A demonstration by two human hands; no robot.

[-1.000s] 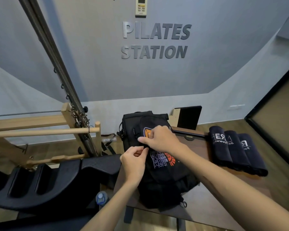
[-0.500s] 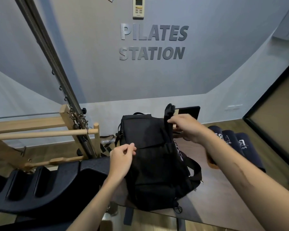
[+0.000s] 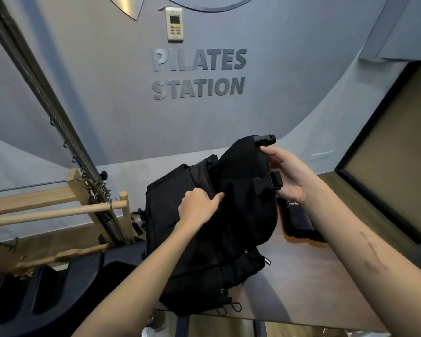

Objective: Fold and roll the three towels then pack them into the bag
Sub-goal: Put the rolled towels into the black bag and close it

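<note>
Illumination is moderate, diffuse and overhead. A bright specular patch appears on the grey painted wall (image 3: 129, 6) at the top edge. The black fabric backpack (image 3: 204, 239) renders underexposed with little detail. Wide-angle distortion bends lines near the frame edges. Focus is slightly soft throughout.

A grey wall (image 3: 289, 76) fills the background. It carries raised grey lettering (image 3: 199, 74) reading "PILATES STATION" in two rows. A white remote control (image 3: 175, 25) with a small display is mounted on the wall directly above the lettering. At left stands a wooden frame (image 3: 34, 198) with a round wooden dowel (image 3: 58, 211) running across it. A long metal spring (image 3: 46, 103) runs diagonally from the upper left corner down to the frame. A black padded apparatus (image 3: 46, 288) sits below the frame at lower left. At right, a dark-framed panel (image 3: 399, 152) meets the wall. A brown tabletop (image 3: 314, 283) occupies the lower centre.
</note>
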